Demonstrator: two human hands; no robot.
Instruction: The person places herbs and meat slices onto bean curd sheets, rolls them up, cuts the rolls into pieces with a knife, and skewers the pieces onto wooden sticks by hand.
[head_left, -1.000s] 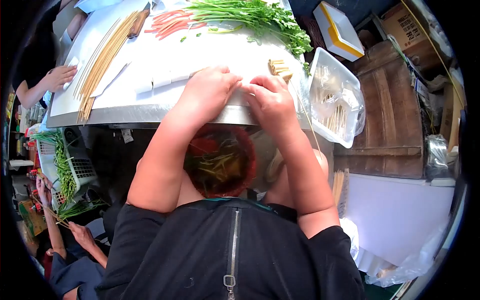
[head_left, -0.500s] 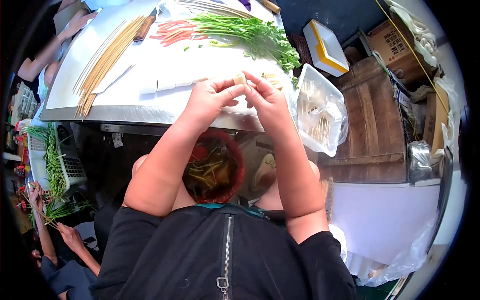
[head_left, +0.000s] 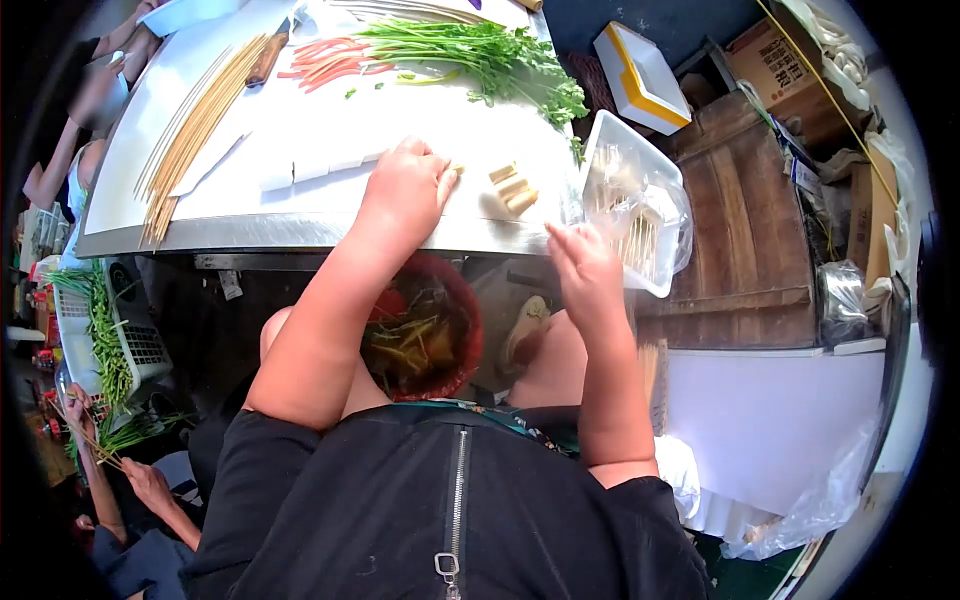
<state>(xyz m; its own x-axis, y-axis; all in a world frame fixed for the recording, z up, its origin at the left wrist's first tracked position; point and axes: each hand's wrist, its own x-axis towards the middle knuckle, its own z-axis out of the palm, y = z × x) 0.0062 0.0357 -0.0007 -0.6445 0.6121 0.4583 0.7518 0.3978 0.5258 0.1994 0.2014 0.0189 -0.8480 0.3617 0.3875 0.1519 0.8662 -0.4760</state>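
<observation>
My left hand (head_left: pixel 402 188) is closed over the near part of the white table (head_left: pixel 430 118), pinching a small pale roll (head_left: pixel 458 169) at its fingertips. Several similar pale rolls (head_left: pixel 513 190) lie together to the right of it. White flat pieces (head_left: pixel 327 165) sit in a row left of that hand. My right hand (head_left: pixel 588 268) is over the table's front edge, beside a white plastic bin (head_left: pixel 652 283) holding thin sticks and clear plastic bags. Its thumb and fingers are pressed together; whatever they hold is too small to make out.
Bamboo skewers (head_left: pixel 195 125), a wooden handle (head_left: pixel 267 60), red strips (head_left: pixel 325 62) and leafy greens (head_left: pixel 490 55) lie on the table. Below stands a red bucket (head_left: pixel 470 335). Another person's hands (head_left: pixel 145 485) hold thin sticks at lower left, near a basket with greens (head_left: pixel 145 345).
My hands have parted. The left keeps the pale roll and has shifted slightly left; the right has moved down and right to beside the bin, uncovering the rolls on the table.
</observation>
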